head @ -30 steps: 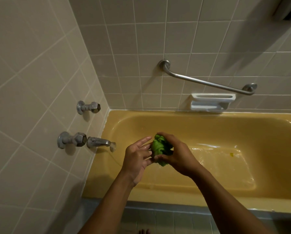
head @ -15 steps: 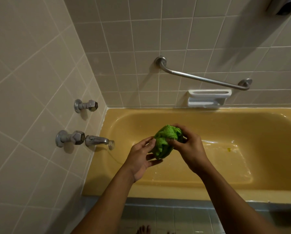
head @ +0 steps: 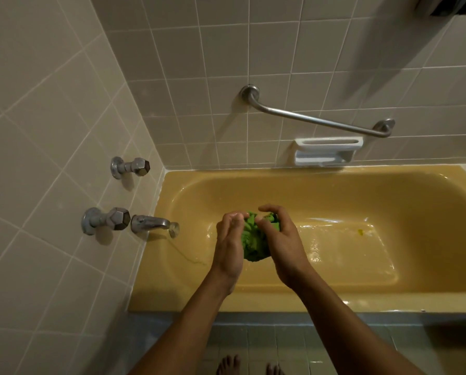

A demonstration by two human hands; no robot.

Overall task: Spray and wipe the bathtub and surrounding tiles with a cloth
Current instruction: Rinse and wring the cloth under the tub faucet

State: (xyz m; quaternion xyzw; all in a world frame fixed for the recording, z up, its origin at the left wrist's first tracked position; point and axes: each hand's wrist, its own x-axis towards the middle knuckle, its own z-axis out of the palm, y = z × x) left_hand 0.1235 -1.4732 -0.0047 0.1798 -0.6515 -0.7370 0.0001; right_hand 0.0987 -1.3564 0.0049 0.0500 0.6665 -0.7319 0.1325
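Fingers curled round a bunched green cloth (head: 255, 246): left hand (head: 229, 249) gripped its left side, right hand (head: 284, 246) clasped its top and right. The cloth was held over the yellow bathtub (head: 172, 293), toward the tap end. Spout (head: 151, 224) and taps (head: 106, 221) stood on the left tiled wall (head: 37, 131); grab bar (head: 318, 121) ran above the soap dish (head: 326, 152).

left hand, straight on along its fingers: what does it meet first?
Probably the far inner wall of the bathtub; depth is unclear. The green cloth lies beside the left hand, not ahead.

wet yellow bathtub (head: 280, 301), small speck (head: 360, 231) inside
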